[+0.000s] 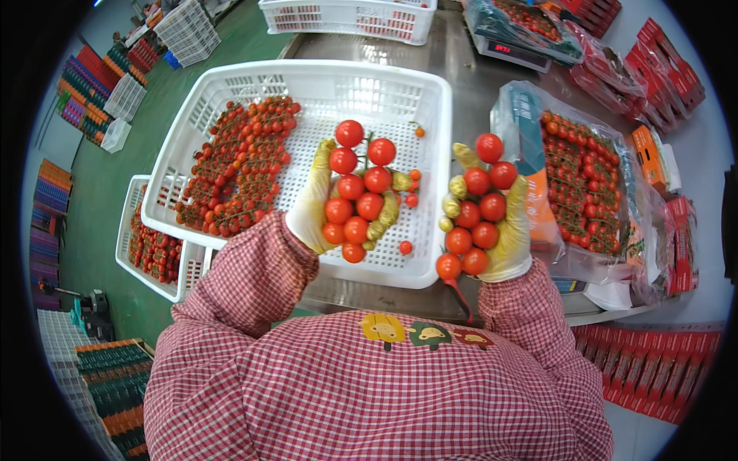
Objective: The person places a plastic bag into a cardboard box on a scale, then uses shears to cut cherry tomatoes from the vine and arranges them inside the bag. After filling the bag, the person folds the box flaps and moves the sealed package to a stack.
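My left hand (pixel 314 207), in a white glove with yellow-stained fingers, holds a truss of red cherry tomatoes (pixel 350 187) over a white perforated plastic crate (pixel 426 92). A second truss of cherry tomatoes (pixel 468 214) lies in my gloved right hand (pixel 510 242), just past the crate's right wall. Under this truss pokes out a red and black handle (pixel 459 301); the rest of that tool is hidden. Many trusses (pixel 242 167) fill the crate's left side. A few loose tomatoes (pixel 406 247) lie on its bare floor.
To the right stands a plastic-lined carton (pixel 522 124) packed with tomato trusses. Behind it, another filled carton rests on a digital scale (pixel 513 53). More white crates stand at the far edge (pixel 346 23) and lower left (pixel 130 230). Red cartons (pixel 646 369) are stacked below right.
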### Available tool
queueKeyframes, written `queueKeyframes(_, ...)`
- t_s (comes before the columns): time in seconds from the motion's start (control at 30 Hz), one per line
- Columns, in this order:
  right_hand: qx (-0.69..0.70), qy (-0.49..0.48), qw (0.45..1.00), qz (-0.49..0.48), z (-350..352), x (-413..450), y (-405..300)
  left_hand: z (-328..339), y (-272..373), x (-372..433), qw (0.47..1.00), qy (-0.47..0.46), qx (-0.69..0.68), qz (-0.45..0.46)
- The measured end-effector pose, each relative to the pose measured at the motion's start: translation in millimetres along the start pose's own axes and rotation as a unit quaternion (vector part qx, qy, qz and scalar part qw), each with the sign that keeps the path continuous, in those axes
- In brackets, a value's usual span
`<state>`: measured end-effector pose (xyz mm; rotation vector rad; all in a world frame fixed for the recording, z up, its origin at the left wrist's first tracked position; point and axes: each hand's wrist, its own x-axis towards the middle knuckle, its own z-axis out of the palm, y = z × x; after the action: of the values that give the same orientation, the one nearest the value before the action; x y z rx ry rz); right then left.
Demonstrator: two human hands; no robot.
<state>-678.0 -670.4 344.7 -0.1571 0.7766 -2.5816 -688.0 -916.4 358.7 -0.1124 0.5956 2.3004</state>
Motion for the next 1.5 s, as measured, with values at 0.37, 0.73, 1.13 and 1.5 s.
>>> queueKeyframes(0.37, -0.589, 0.128, 0.748, -0.279, -115.0, -73.2, -240.4, 103.9, -54.3, 193.8, 0.923, -0.113, 0.344, 0.134)
queueKeyframes(0.73, -0.966, -0.030, 0.219, -0.134, -199.5, -6.3, -319.5, 135.1, -107.1, 358.2, 0.201, 0.062, 0.951, 0.228)
queueKeyframes(1.13, -0.965, 0.027, 0.259, -0.023, -203.8, -40.6, -338.9, 113.2, -100.4, 369.2, 0.276, 0.074, 0.948, 0.140)
queueKeyframes(1.5, -0.981, 0.167, 0.070, 0.071, -184.8, -38.6, -308.8, 8.0, -47.8, 111.3, 0.485, -0.075, 0.808, 0.325)
